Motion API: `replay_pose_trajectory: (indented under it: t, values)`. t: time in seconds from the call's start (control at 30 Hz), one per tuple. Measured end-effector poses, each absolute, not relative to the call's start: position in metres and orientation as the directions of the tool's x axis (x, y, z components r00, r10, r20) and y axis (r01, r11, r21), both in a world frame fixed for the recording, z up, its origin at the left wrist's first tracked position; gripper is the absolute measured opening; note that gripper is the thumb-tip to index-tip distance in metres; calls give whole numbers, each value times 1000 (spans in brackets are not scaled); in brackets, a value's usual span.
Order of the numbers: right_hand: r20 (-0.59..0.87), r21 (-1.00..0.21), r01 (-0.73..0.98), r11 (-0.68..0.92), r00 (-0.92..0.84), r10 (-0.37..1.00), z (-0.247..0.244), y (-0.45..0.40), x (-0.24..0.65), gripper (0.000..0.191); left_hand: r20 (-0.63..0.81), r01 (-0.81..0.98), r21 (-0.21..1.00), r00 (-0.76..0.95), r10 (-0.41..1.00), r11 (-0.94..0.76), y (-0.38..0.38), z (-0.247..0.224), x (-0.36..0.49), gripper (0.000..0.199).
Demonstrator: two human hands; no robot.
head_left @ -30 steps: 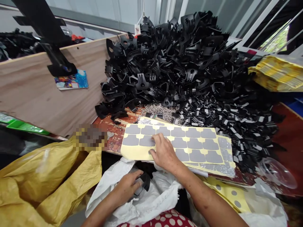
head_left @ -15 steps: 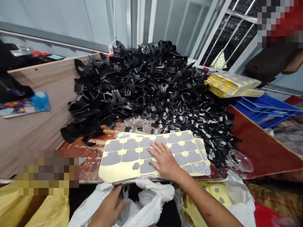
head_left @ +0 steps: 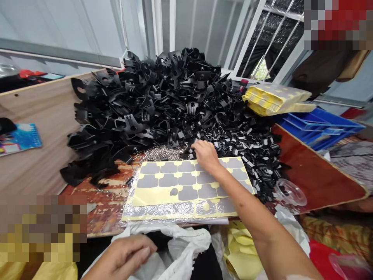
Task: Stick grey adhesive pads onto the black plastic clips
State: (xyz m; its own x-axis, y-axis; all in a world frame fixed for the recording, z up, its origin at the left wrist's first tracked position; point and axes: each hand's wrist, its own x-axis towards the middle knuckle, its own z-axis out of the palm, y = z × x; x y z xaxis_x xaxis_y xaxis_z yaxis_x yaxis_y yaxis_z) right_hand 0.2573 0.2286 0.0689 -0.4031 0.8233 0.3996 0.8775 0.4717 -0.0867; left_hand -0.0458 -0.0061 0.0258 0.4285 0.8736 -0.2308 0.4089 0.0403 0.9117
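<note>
My right hand [head_left: 206,155] reaches over the far edge of a yellow sheet of grey stickers [head_left: 178,179], its fingers curled down at the small black clips [head_left: 233,136]; what they hold, if anything, is hidden. Beneath that sheet lies another sticker sheet in clear plastic [head_left: 151,212]. Small silver metal pieces [head_left: 166,153] are heaped left of my right hand. Low in the view, my left hand [head_left: 128,252] hovers over the opening of a white sack [head_left: 189,247], fingers bent together, with nothing clearly visible in them.
Behind is a large pile of black plastic parts [head_left: 151,97]. At the right are a blue tray [head_left: 320,126], a bundle of yellow sheets [head_left: 274,99] and a clear plastic bowl [head_left: 291,192]. Yellow sheets [head_left: 243,249] lie below the table edge. A blurred patch covers the lower left.
My right hand has moved off the middle of the sticker sheet to the clips behind it. The sheet has shifted away from me, baring the plastic-covered one. The fingers of my left hand have drawn together.
</note>
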Motion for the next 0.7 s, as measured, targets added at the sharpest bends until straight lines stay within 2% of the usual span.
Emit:
replay_pose_trajectory:
  t: [0.07,0.17,0.27,0.33,0.37,0.43,0.5,0.57,0.63,0.7]
  values:
    - [379,-77,875,479,-418,826,73,260,244,35,-242,280,950,382,892,137,13,44,-33,47]
    - [349,-99,863,495,-436,830,77,282,234,32,-265,-38,958,263,928,285,43,59,-17,41]
    - [375,-116,845,522,-449,811,75,256,230,35,-320,-367,856,176,931,363,66,65,-3,52]
    - [424,-148,783,605,-502,754,68,214,225,38,-339,-520,764,180,923,382,76,67,5,67]
    - [483,-192,691,696,-551,680,63,190,221,37,-346,-573,721,191,919,390,80,66,9,73]
    - [524,-266,500,824,-643,559,52,144,216,30,-371,-605,678,208,905,417,84,64,16,78]
    - [565,-347,431,833,-612,553,42,110,219,30,-399,-553,707,200,895,440,89,60,21,79]
    - [590,-496,480,724,-425,686,35,89,233,35,-392,-479,769,171,904,424,96,56,26,73]
    - [525,-660,526,537,-189,830,28,78,251,37,-340,-443,818,144,929,368,107,54,34,63]
    - [430,-725,553,410,-101,897,20,72,265,33,-291,-421,846,151,945,327,123,53,47,55]
